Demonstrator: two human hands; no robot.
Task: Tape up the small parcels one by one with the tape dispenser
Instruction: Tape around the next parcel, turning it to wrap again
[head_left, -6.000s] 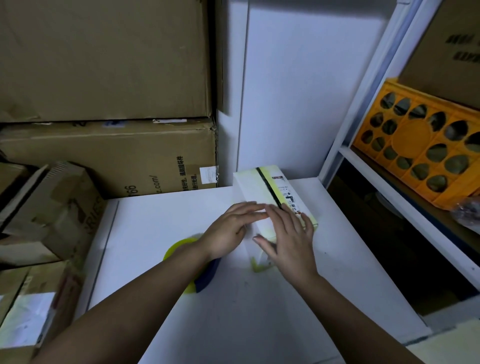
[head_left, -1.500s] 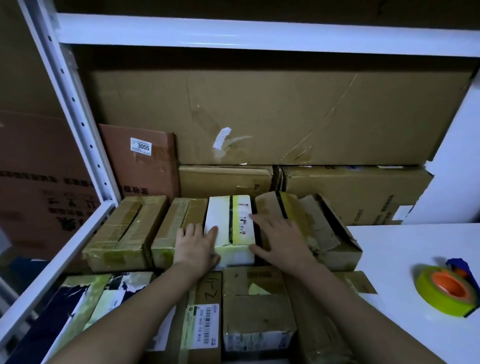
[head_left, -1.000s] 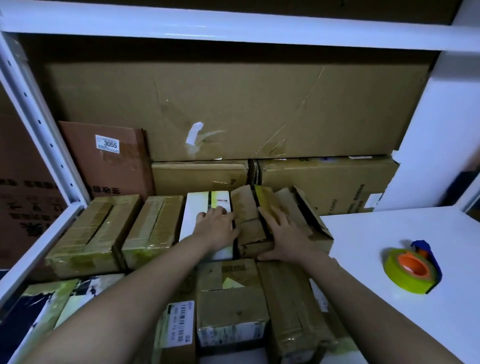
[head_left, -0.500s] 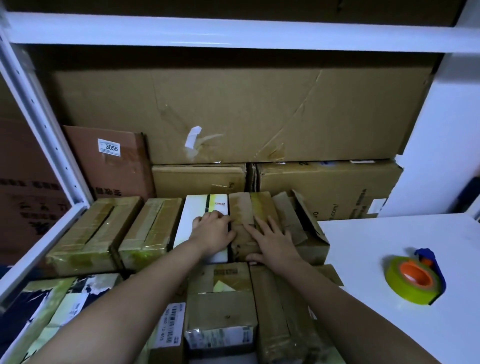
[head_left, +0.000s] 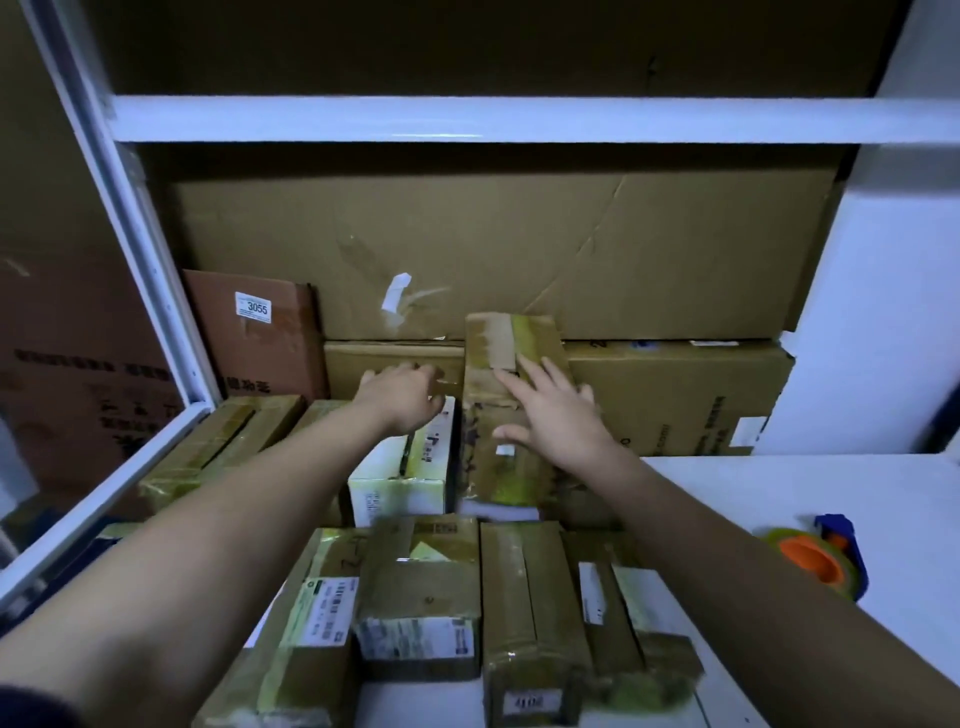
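Both arms reached far into the stack of small parcels. The right hand lay with straight, spread fingers on the top face of a brown cardboard parcel, whose far end stood raised above its neighbours, so the box sat tilted. The left hand was at that parcel's left side, over the far end of a white parcel; its fingers pointed away from the camera and were partly hidden, so I could not tell whether they gripped anything. The white parcel lay just left of the brown one, touching it. Nearer, a row of taped brown parcels filled the foreground. The tape dispenser, with its green roll and orange core, rested on the white table at the right, well apart from both hands. Large cartons stood behind under a white shelf rail.
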